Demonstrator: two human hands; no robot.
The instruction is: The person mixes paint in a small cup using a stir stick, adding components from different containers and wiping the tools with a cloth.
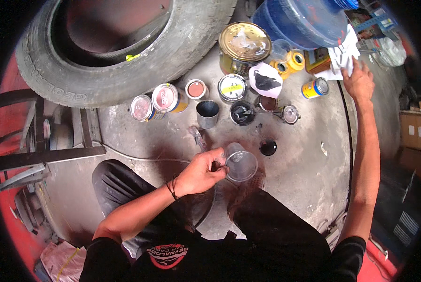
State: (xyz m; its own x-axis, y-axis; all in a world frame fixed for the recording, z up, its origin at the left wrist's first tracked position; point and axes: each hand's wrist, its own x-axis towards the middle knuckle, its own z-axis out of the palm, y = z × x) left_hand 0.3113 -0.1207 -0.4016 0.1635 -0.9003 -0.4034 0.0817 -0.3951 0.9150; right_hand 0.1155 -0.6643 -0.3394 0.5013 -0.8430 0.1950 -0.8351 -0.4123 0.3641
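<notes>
My left hand pinches the rim of a clear plastic cup, which is tilted with its mouth toward me. Beyond the cup, a round black lid or pool of dark liquid is on the floor. My right hand reaches far out to the right, its fingers bent over crumpled white paper and gripping its edge. A small yellow and blue can lies just left of that hand. Near the cup stand an empty grey can and an open tin of black paint.
A large tire lies at the far left. Several paint tins, including a pinkish-lidded one and a big gold-lidded can, stand ahead. A blue container is behind them. A dark cable runs along the right.
</notes>
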